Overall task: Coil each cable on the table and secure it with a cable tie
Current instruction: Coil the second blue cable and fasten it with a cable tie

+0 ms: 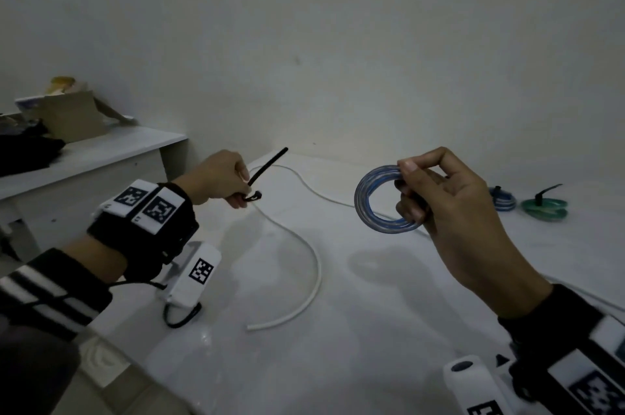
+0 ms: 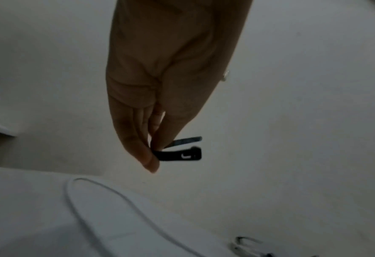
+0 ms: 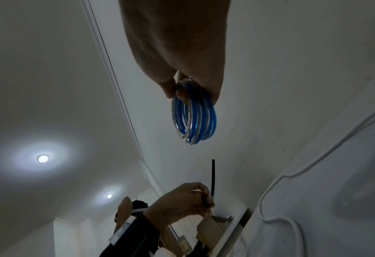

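Head view is showing the right hand point(image 1: 453, 211) holding a blue coiled cable point(image 1: 382, 199) up above the white table point(image 1: 372, 330), thumb and fingers curling around its right side. Well apart, the left hand point(image 1: 220, 179) is pinching a black cable tie point(image 1: 265, 166) near its lower end, strap pointing up.

Blue coiled cable point(image 1: 380, 199) held aloft; black cable tie point(image 1: 262, 174) raised, unfastened, well apart.

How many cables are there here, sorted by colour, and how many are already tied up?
Blue coils: 2, one held, one tied
Green coil: 1, tied
White cable: 1, loose
Total: 4 cables, 2 tied
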